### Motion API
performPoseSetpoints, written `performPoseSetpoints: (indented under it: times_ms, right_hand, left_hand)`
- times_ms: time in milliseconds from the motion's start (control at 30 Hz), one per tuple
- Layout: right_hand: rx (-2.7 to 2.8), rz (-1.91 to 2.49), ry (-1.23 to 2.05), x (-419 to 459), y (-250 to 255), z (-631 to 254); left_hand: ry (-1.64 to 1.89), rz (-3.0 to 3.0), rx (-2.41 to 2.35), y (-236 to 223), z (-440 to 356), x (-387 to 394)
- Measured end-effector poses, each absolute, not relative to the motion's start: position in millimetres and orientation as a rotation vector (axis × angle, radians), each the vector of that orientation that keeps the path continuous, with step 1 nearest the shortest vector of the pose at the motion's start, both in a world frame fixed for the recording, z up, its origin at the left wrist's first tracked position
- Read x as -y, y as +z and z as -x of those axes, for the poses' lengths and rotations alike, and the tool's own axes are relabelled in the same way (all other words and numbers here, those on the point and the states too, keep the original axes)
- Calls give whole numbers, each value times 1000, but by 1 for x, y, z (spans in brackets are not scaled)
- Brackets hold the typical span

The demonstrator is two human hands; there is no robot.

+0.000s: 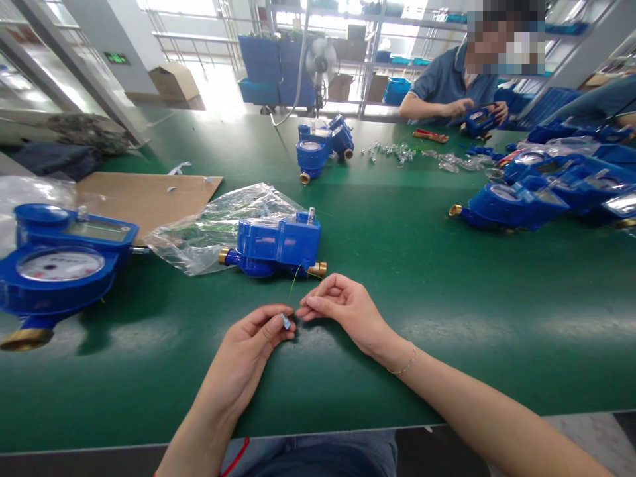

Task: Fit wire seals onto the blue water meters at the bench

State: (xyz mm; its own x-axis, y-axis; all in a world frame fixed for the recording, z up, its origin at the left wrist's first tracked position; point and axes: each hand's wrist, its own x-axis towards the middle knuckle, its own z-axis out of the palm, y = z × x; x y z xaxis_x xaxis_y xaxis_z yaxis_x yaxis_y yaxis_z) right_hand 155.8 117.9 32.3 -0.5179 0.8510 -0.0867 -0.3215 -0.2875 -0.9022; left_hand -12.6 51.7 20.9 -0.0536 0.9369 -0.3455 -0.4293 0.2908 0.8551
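Between the thumb and fingers of my left hand [251, 351] is a small light-blue plastic seal [285, 321]. A thin yellow-green wire [293, 285] runs from it up to a blue water meter [278, 245], which lies on its side just beyond my hands. My right hand [342, 308] is closed in a pinch beside the left fingertips. Another strand of the wire leads from the meter towards the right fingers, where its end is hidden. Brass threaded ends stick out on both sides of the meter.
A larger-looking blue meter [59, 265] stands at left by a cardboard sheet [163, 192] and clear plastic bag [199, 245]. Two meters [313, 149] stand farther back near loose clear seals [392, 154] and red-handled pliers [430, 136]. More meters [517, 202] crowd the right. A co-worker [447, 86] handles one opposite.
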Motion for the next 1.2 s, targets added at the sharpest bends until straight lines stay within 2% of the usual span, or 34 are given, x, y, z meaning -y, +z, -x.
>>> performPoseSetpoints:
  times_ms: [333,667,967,1033,1200]
  right_hand:
    - [1200,872,1777,-119,37,-155]
    - [1353,828,1875,-124,41,-159]
    - [1157,892,1986,-110,28,-147]
    - [1423,968,1836,-106,27,-147]
    - [2331,922,907,-98,31,-151]
  left_hand:
    - [1269,-651,-1214,24,4,-54]
    - [1187,-800,-1304,27,7,-58]
    - [1133,-862,-1244,23,-4,-58]
    - [1175,-799,-1185,23,-3,-57]
    - [1289,-631,-1139,22,-2,-59]
